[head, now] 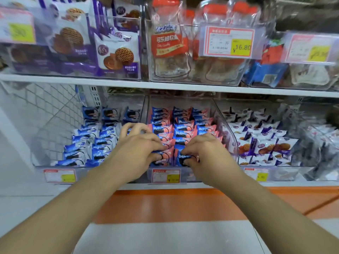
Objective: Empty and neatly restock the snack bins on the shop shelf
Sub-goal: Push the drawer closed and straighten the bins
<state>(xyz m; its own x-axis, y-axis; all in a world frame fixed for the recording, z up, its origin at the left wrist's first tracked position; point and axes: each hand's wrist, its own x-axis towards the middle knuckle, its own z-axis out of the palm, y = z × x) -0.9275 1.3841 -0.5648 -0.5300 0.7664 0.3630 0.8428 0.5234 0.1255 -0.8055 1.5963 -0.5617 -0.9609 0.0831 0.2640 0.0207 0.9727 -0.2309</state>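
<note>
Bare forearms reach up from the bottom corners toward the middle clear bin (224, 123) on the lower shelf (128, 186). That bin holds pink-and-blue snack packets (183, 125), small pillow wrappers standing on edge in three tidy rows that run front to back. At the front of these rows, the left hand (139, 143) has its fingers curled down over the left row and pinches a packet there, while the right hand (203, 149) is curled round a front packet of the middle row, thumb pressed on its dark printed end. Both hands sit side by side, just apart, above the bin's red-framed price tag (166, 176).

Left of it, a second bin carries blue-and-white packets (91, 142), also in rows (the back ones stand more upright). To the right, a third bin holds white-and-purple biscuit packets (262, 143), lying looser. On the upper shelf (73, 78) stand bins of purple biscuit packs (117, 55) and clear bags with red-orange labels (167, 43), one fronted by a tag reading 16.80 (229, 42).
</note>
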